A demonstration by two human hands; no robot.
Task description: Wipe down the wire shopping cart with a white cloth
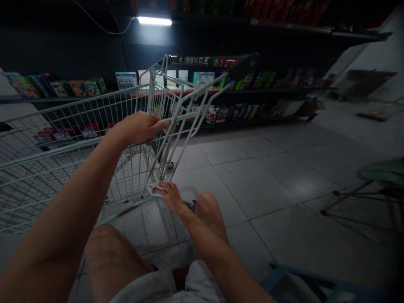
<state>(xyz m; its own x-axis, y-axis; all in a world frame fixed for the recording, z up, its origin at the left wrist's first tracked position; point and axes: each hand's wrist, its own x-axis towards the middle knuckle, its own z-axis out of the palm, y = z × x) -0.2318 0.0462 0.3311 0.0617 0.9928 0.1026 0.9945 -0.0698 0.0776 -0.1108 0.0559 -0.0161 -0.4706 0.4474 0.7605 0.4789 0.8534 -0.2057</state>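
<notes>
A white wire shopping cart (78,139) stands in front of me, its dark handle bar (217,62) up at the centre top. My left hand (139,127) is wrapped round a wire bar of the cart's rear frame. Lower down, my right hand (168,194) presses a small white cloth (153,190) against the bottom of the cart's frame, fingers closed on it. My bare knees show below, with white shorts at the bottom edge.
Dark shop shelves (252,90) with colourful packaged goods run along the back wall under a strip light (154,20). The floor is pale tile (268,176). A green folding stool (378,189) stands at the right. A blue stool edge (303,282) shows at the bottom right.
</notes>
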